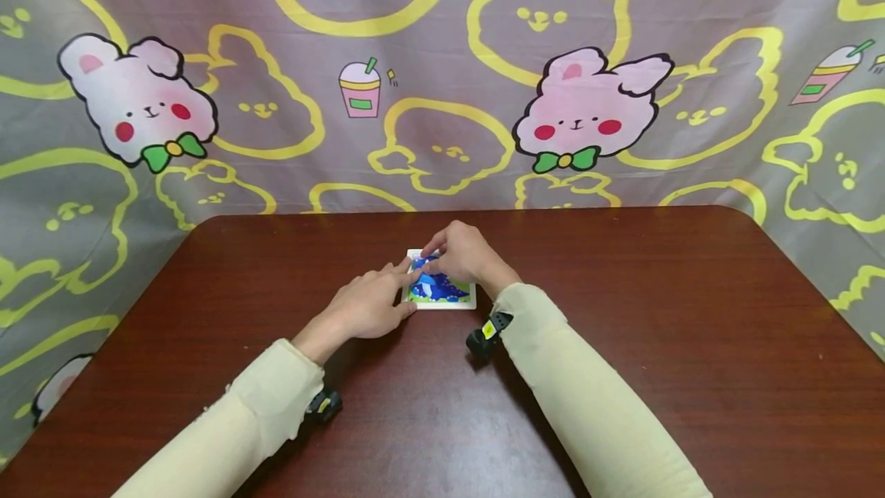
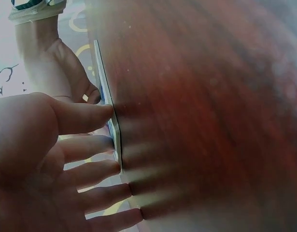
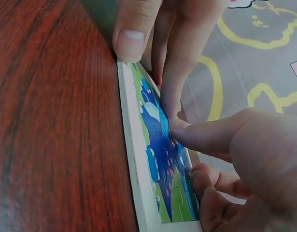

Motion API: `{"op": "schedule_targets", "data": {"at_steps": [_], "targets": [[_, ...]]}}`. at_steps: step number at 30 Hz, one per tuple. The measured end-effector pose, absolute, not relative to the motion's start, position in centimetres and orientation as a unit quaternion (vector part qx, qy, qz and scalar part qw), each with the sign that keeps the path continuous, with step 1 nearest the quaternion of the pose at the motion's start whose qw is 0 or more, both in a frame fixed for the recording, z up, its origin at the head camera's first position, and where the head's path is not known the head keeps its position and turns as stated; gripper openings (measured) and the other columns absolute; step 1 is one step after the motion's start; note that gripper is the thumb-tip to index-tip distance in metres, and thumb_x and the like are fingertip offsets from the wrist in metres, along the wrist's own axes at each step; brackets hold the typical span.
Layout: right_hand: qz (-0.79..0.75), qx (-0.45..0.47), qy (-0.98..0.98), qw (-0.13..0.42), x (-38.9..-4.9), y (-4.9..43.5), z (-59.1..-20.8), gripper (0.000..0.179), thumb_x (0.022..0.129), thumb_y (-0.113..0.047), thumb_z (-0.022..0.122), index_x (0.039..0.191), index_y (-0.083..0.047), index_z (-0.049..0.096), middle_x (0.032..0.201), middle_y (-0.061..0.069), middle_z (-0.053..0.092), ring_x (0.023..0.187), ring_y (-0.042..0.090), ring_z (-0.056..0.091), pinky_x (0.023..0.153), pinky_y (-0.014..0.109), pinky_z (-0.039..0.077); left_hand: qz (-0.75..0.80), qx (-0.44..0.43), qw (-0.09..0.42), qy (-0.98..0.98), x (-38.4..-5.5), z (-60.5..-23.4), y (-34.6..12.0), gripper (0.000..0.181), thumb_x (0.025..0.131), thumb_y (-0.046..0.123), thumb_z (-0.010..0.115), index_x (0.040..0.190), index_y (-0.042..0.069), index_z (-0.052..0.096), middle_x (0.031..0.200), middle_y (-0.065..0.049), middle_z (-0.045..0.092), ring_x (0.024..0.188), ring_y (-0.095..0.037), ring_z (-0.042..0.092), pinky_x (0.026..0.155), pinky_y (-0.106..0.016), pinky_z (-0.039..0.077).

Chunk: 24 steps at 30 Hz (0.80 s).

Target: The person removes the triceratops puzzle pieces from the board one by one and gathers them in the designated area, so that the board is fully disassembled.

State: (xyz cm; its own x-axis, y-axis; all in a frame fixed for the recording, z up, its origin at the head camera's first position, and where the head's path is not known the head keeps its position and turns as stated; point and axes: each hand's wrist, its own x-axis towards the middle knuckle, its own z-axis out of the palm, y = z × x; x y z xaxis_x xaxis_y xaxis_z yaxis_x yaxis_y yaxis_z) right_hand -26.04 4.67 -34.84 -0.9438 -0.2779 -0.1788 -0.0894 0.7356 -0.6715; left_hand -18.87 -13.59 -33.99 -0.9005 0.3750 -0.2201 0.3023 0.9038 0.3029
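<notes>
A small jigsaw puzzle with a white frame lies flat on the table, showing a blue dinosaur on green. My left hand steadies its left side; the fingers are fairly straight, and the thumb touches the near edge. Over the upper part of the picture, my right hand has its fingers bent. Its thumb rests on the blue picture, close to a left fingertip, while other right fingers bend down by the far edge. Whether the right fingertips pinch a piece I cannot tell.
The dark red-brown wooden table extends on all sides of the puzzle. A grey curtain printed with yellow outlines and cartoon rabbits hangs behind its far edge. Black wrist cameras sit at both sleeves, low over the tabletop.
</notes>
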Motion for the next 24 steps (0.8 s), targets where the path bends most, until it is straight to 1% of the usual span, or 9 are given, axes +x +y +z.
{"op": "schedule_targets", "data": {"at_steps": [8, 12, 15, 20, 24], "targets": [[-0.352, -0.107, 0.921, 0.132, -25.96, 4.66, -34.89, 0.019, 0.094, -0.023, 0.083, 0.112, -0.019, 0.085, 0.134, 0.008, 0.071, 0.124, 0.027, 0.061, 0.110, 0.048, 0.053, 0.116, 0.183, 0.135, 0.967, -18.84, -33.98, -13.65, 0.061, 0.106, 0.034, 0.065, 0.162, 0.019, 0.045, 0.174, -0.015, 0.032, 0.155, -0.044, 0.040, 0.114, -0.068, 0.046], [-0.347, -0.113, 0.922, 0.126, -25.94, 4.68, -35.01, 0.019, 0.094, -0.023, 0.083, 0.112, -0.018, 0.085, 0.134, 0.007, 0.072, 0.125, 0.026, 0.062, 0.111, 0.048, 0.052, 0.112, 0.188, 0.131, 0.967, -18.82, -34.01, -13.70, 0.061, 0.106, 0.036, 0.065, 0.162, 0.019, 0.046, 0.174, -0.015, 0.032, 0.155, -0.045, 0.041, 0.113, -0.068, 0.046], [-0.346, -0.115, 0.923, 0.122, -25.91, 4.58, -35.05, 0.019, 0.094, -0.023, 0.083, 0.112, -0.018, 0.084, 0.132, 0.007, 0.072, 0.124, 0.026, 0.062, 0.111, 0.048, 0.052, 0.114, 0.190, 0.123, 0.967, -18.81, -33.97, -13.79, 0.061, 0.105, 0.037, 0.066, 0.161, 0.018, 0.048, 0.172, -0.015, 0.035, 0.153, -0.045, 0.044, 0.113, -0.067, 0.047], [-0.355, -0.092, 0.922, 0.125, -25.73, 4.38, -35.08, 0.018, 0.093, -0.023, 0.084, 0.110, -0.019, 0.083, 0.131, 0.009, 0.069, 0.123, 0.027, 0.061, 0.112, 0.049, 0.052, 0.121, 0.198, 0.107, 0.967, -18.76, -33.99, -13.86, 0.060, 0.104, 0.035, 0.068, 0.159, 0.016, 0.051, 0.169, -0.016, 0.041, 0.148, -0.043, 0.051, 0.112, -0.065, 0.049], [-0.368, -0.074, 0.918, 0.126, -25.64, 4.24, -35.03, 0.016, 0.093, -0.022, 0.084, 0.108, -0.019, 0.082, 0.130, 0.010, 0.067, 0.121, 0.028, 0.060, 0.111, 0.049, 0.053, 0.120, 0.203, 0.103, 0.966, -18.74, -33.98, -13.94, 0.060, 0.104, 0.034, 0.069, 0.158, 0.015, 0.052, 0.169, -0.016, 0.042, 0.148, -0.043, 0.051, 0.112, -0.064, 0.049]]}}
